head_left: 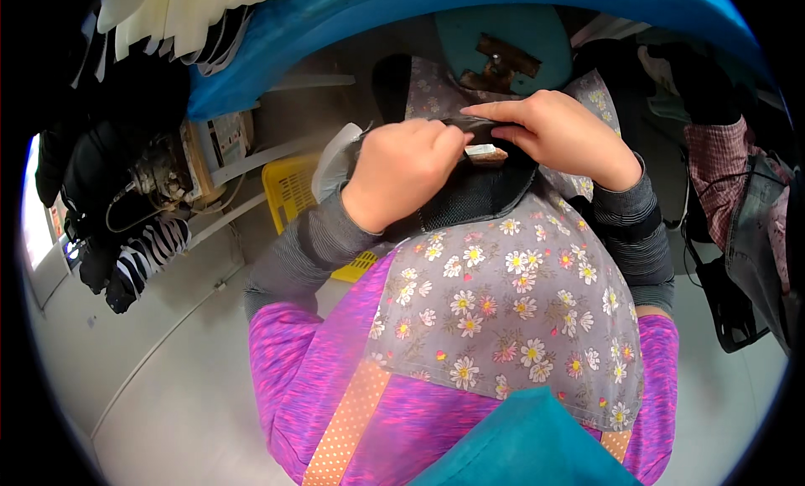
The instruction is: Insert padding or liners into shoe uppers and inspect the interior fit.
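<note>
A black mesh fabric piece point(478, 199) lies across my lap, on the grey flowered apron point(511, 301). My left hand point(401, 169) is closed on its upper left edge, fingers curled with the thumb on top. My right hand point(574, 138) pinches the same edge further right, its index finger stretched along the rim and its thumb below. Between the hands, a small white label point(481, 150) and a brown patch show inside the piece. Its far side is hidden behind my fingers. Left of my left wrist is a pale grey curved piece point(329, 163).
A blue covered surface point(352, 33) arches ahead, with cream strips point(184, 12) on its left. Black-and-white striped pieces point(151, 251) hang at the left, near a yellow basket point(289, 188). Ahead stands a teal seat point(470, 46). At the right is another person's checked sleeve point(713, 171).
</note>
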`<action>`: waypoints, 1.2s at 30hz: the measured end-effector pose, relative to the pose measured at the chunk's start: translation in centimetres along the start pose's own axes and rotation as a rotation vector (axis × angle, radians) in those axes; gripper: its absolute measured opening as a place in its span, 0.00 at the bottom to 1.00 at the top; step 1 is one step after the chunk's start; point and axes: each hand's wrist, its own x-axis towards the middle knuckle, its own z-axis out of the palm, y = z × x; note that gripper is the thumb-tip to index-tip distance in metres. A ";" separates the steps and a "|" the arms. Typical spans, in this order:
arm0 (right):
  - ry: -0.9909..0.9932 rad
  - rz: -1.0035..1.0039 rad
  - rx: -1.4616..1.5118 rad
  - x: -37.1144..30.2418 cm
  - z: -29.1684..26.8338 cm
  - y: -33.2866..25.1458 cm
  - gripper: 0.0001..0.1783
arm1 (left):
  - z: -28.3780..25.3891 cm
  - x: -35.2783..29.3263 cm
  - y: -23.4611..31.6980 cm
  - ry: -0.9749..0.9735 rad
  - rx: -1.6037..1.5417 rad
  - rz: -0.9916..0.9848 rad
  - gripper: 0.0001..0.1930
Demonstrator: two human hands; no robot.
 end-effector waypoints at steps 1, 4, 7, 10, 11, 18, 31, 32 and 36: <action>-0.008 -0.002 -0.025 0.0 -0.2 -0.3 0.17 | -0.1 0.1 0.0 0.046 0.003 0.008 0.09; 0.034 -0.033 -0.022 -0.2 0.4 -0.1 0.17 | 0.2 0.0 -0.3 0.095 -0.021 0.035 0.10; 0.030 -0.032 -0.005 -0.2 0.5 0.1 0.17 | 0.5 0.1 -0.3 0.134 -0.036 0.042 0.11; 0.044 -0.094 -0.071 -0.2 0.1 0.3 0.15 | 0.3 0.4 0.0 0.130 -0.038 0.033 0.12; 0.047 -0.094 -0.072 0.1 -0.1 0.2 0.15 | 0.3 0.6 0.0 0.130 -0.038 0.036 0.12; 0.166 -0.171 -0.195 1.8 0.9 -0.2 0.11 | -0.8 1.1 0.3 0.128 0.109 -0.006 0.15; 0.240 -0.057 -0.145 0.4 1.2 -0.4 0.11 | -2.0 -0.1 -0.6 -0.002 0.102 -0.132 0.10; 0.250 -0.058 -0.147 0.4 1.2 -0.4 0.11 | -2.0 -0.1 -0.5 0.006 0.118 -0.159 0.10; 0.307 -0.038 -0.065 0.4 1.9 0.3 0.10 | -1.8 0.1 -0.4 0.007 0.101 -0.177 0.10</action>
